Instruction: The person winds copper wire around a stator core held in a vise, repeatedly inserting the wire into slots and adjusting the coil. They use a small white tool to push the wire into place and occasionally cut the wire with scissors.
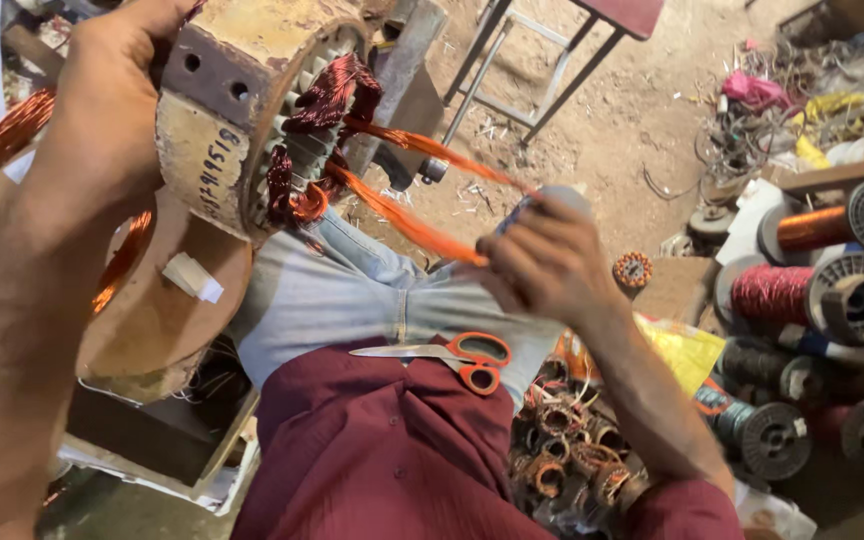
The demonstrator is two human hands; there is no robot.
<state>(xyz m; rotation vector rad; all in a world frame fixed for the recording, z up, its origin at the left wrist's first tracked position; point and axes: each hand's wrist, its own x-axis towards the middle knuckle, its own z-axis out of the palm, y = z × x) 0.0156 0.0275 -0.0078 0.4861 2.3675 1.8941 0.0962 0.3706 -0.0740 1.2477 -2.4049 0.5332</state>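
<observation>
My left hand (102, 110) grips the outer casing of a yellowed motor stator (222, 110), held up and tilted over my lap. Dark red copper windings (327, 100) sit in its slots. Two bundles of bright copper wire (402, 215) stretch from the stator down to my right hand (547, 265), which is closed around their ends. Orange-handled scissors (452, 358) lie on my lap, on the maroon shirt just below the right hand.
Spools of copper and red wire (802, 290) are stacked at the right. Small wound coils (567, 440) fill a pile under my right forearm. A metal stool frame (532, 70) stands on the dirt floor ahead. A round wooden board (152, 310) with copper coils lies left.
</observation>
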